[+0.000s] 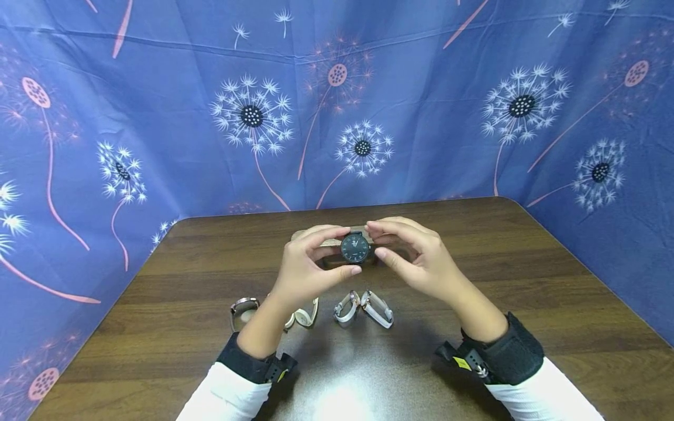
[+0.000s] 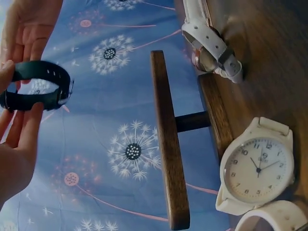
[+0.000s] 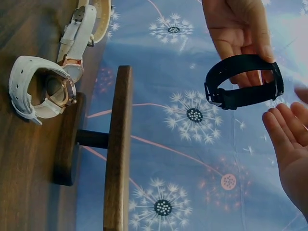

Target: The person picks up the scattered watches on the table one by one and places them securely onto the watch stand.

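A black wristwatch [image 1: 355,248] with a dark round dial and its strap closed in a loop is raised above the table, face toward the head camera. My left hand [image 1: 310,263] grips it, fingers at its upper edge and thumb below; the right wrist view shows the left hand [image 3: 240,33] holding the black loop [image 3: 240,96]. Close at the watch's right side is my right hand [image 1: 416,257], fingers extended and thumb spread; its fingertips [image 3: 272,118] stand apart from the strap. Behind the watch is a wooden T-bar stand [image 2: 168,144], largely hidden by the hands in the head view.
Two white-strapped watches [image 1: 346,307] [image 1: 377,308] lie near the table's middle. Left of them are white watches [image 1: 306,316], partly behind my left forearm, and another watch [image 1: 244,309] with a metallic rim. A blue dandelion-print cloth [image 1: 421,117] hangs behind the brown table [image 1: 526,280].
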A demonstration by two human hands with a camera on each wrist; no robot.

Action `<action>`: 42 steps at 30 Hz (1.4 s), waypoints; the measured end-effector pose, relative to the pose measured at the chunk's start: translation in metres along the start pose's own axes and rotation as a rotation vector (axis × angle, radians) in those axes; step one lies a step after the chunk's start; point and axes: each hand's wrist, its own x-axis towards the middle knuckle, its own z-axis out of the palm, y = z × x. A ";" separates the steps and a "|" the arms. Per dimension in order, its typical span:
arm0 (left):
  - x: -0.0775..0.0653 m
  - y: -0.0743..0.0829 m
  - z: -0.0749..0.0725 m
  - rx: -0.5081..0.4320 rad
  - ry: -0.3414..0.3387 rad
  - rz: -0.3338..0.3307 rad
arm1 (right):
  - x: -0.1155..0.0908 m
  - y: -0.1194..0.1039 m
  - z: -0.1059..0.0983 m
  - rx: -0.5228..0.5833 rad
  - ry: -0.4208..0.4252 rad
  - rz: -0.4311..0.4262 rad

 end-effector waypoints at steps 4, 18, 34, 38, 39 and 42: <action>0.000 0.001 -0.001 0.108 0.014 0.134 | -0.002 0.000 -0.002 -0.048 -0.075 0.037; 0.001 0.007 0.002 0.042 -0.027 0.216 | -0.003 0.000 0.003 -0.166 -0.071 -0.063; 0.001 0.008 0.000 0.054 -0.081 0.205 | -0.003 0.000 0.004 -0.062 -0.067 -0.048; 0.002 0.007 -0.006 0.066 -0.082 0.164 | -0.002 0.005 0.000 -0.038 -0.053 -0.011; 0.002 0.007 -0.009 0.072 -0.077 0.151 | -0.003 0.008 -0.002 -0.044 -0.045 0.008; 0.004 0.004 -0.018 0.112 -0.061 0.102 | -0.005 0.018 -0.010 -0.066 -0.016 0.091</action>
